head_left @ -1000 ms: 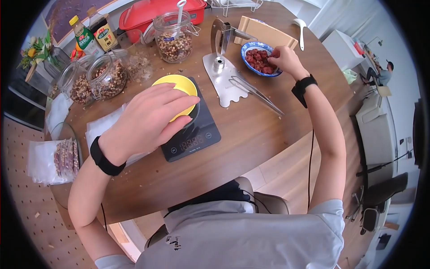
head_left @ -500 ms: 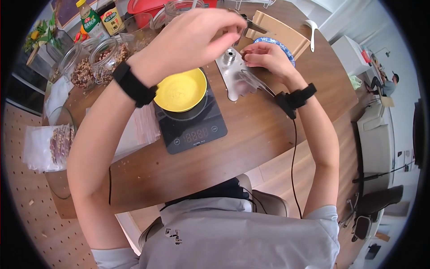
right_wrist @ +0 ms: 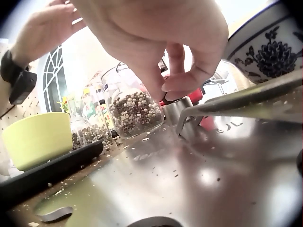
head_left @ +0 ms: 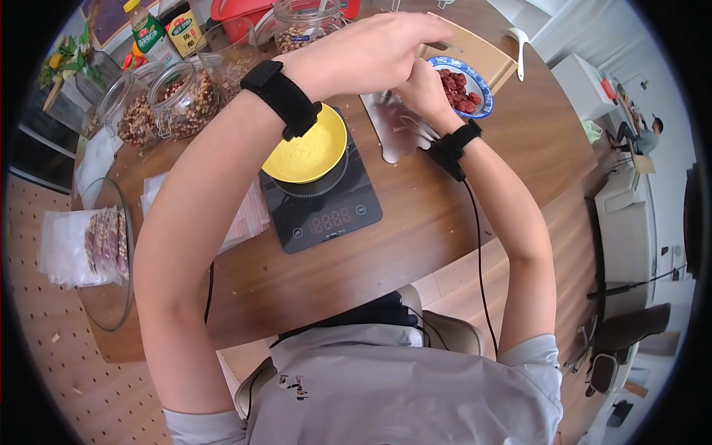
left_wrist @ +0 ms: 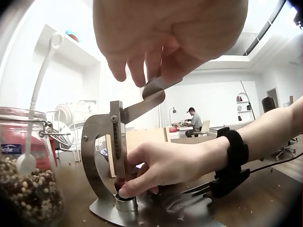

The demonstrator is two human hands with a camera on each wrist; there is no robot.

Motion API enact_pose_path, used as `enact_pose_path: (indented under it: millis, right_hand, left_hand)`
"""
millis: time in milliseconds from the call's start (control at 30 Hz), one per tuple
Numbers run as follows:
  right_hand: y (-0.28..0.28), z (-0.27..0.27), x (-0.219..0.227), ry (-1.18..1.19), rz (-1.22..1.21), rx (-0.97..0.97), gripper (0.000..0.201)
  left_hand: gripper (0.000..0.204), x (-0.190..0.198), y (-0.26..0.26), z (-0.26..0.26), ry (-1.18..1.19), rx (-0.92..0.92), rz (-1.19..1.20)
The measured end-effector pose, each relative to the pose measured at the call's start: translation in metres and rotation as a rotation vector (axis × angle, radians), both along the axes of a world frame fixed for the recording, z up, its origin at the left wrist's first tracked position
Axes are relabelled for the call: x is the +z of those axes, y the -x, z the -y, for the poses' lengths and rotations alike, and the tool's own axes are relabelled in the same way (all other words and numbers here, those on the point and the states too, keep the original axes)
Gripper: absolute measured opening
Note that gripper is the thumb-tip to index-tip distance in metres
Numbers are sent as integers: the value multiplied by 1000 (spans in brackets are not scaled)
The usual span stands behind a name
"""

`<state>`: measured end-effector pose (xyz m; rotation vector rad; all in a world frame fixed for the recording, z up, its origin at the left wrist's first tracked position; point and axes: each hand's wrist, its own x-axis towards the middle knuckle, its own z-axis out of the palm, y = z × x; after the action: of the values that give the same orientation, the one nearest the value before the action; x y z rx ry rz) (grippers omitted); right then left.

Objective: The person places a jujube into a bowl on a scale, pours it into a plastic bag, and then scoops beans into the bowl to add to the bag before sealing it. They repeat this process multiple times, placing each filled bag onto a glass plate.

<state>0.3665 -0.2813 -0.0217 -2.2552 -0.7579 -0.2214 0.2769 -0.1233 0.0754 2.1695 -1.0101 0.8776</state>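
Observation:
A metal lever press (left_wrist: 117, 142) stands on its plate (head_left: 389, 137), with a small steel ring cup (left_wrist: 126, 205) under the plunger. My left hand (head_left: 378, 48) reaches across above it, its fingers loosely extended at the end of the lever (left_wrist: 142, 105). Below, my right hand (head_left: 424, 90) pinches a dark red dried fruit (left_wrist: 120, 183) right at the cup's rim. Several more dark red fruits (head_left: 461, 93) lie in the blue-and-white bowl (head_left: 486, 104) beside the right hand. Steel tongs (left_wrist: 187, 193) rest on the plate.
A yellow bowl (head_left: 308, 148) sits on the black scale (head_left: 322, 226) to the left of the press. Glass jars of mixed beans (head_left: 178, 104) stand at the back left. Filled plastic bags (head_left: 74, 248) lie at the left edge. A wooden board (head_left: 475, 44) and white spoon (head_left: 521, 55) are at the back right.
My left hand has left the yellow bowl and moved right and away to the press lever. My right hand has come from the fruit bowl leftward to the cup, carrying a fruit.

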Motion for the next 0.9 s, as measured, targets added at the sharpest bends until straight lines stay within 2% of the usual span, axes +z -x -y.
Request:
enact_pose_path:
  millis: [200, 233, 333, 433, 633, 700, 733, 767, 867, 900]
  right_hand:
    - [-2, 2, -3, 5, -35, 6, 35]
    - [-4, 2, -6, -14, 22, 18, 36]
    - [-12, 3, -19, -41, 195, 55, 36]
    - [-13, 5, -24, 10, 331, 65, 34]
    - [-17, 10, -27, 67, 445, 136, 33]
    - [-9, 5, -11, 47, 446, 151, 33]
    - [-3, 2, -4, -102, 384, 183, 30]
    - [-5, 3, -5, -80, 363, 167, 28]
    - [-5, 6, -2, -16, 224, 96, 29]
    - [6, 7, 11, 16, 71, 82, 30]
  left_hand:
    - [47, 14, 19, 1, -131, 105, -262]
    - [48, 15, 20, 2, -144, 124, -301]
    - [50, -8, 17, 5, -204, 73, -137]
    - [56, -16, 23, 8, -241, 106, 16]
    - [60, -17, 32, 11, -380, 182, 90]
    - [54, -3, 33, 11, -356, 177, -33]
    - [53, 5, 32, 12, -325, 190, -127]
    - [51, 12, 33, 14, -293, 201, -219]
    - [46, 15, 31, 9, -199, 198, -272]
    - [46, 16, 33, 5, -180, 197, -284]
